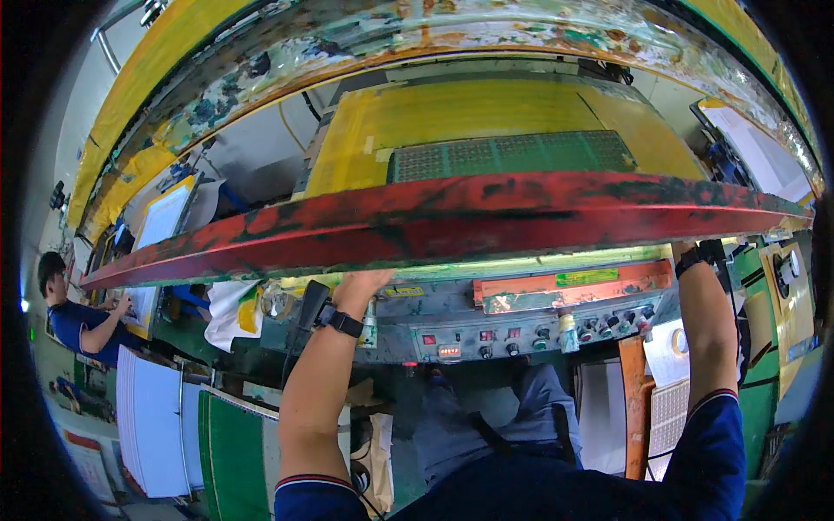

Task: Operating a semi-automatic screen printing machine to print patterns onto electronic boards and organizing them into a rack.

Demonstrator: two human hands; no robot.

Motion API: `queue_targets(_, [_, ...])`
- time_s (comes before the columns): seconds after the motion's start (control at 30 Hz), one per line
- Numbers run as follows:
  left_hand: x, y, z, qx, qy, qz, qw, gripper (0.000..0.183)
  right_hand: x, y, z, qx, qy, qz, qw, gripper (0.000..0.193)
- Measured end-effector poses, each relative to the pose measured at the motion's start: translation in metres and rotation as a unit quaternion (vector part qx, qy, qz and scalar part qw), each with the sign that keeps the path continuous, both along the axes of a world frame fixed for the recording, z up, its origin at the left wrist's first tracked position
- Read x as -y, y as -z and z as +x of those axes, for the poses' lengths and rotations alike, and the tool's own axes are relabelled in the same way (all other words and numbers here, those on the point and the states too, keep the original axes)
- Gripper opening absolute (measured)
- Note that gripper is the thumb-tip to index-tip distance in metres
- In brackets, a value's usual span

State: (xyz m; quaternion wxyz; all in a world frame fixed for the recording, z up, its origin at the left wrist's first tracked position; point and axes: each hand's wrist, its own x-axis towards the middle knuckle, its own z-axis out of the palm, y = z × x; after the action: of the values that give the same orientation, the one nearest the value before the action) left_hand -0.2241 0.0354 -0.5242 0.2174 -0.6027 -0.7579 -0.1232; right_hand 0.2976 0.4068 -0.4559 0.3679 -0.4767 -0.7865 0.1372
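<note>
A long red beam (486, 217), smeared with dark green, crosses the view in front of me from left to right. My left hand (367, 280) reaches in under its lower edge, left of the middle, with the fingers hidden behind the beam. Farther right, my right hand (686, 250) goes behind the same beam, and its fingers are out of sight too. Beyond the beam lies a yellow screen frame (469, 108) with a green patterned panel (512, 154) in it. What either hand holds, if anything, cannot be seen.
Below the beam runs a grey control panel (473, 334) with knobs, and an orange bar (569, 286) above it. A small bottle (567, 333) stands against the panel. Another person (95, 321) works at far left. White stacked sheets (152, 417) and a green board (234, 451) stand at lower left.
</note>
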Motion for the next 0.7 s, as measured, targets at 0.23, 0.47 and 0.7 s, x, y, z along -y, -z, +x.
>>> queue_targets(0.23, [-0.004, 0.005, -0.003, -0.045, 0.007, 0.021, 0.999, 0.031, -0.002, 0.003, -0.004, 0.003, -0.002, 0.0, 1.0, 0.028])
queue_targets(0.47, [0.002, 0.01, -0.004, 0.1, -0.056, -0.052, 0.992, 0.049, -0.007, 0.006, -0.011, 0.003, -0.002, 0.0, 1.0, 0.028])
queue_targets(0.7, [0.001, 0.024, -0.012, 0.147, -0.008, -0.064, 0.987, 0.055, -0.007, 0.003, -0.008, 0.013, -0.001, 0.024, 1.0, 0.028])
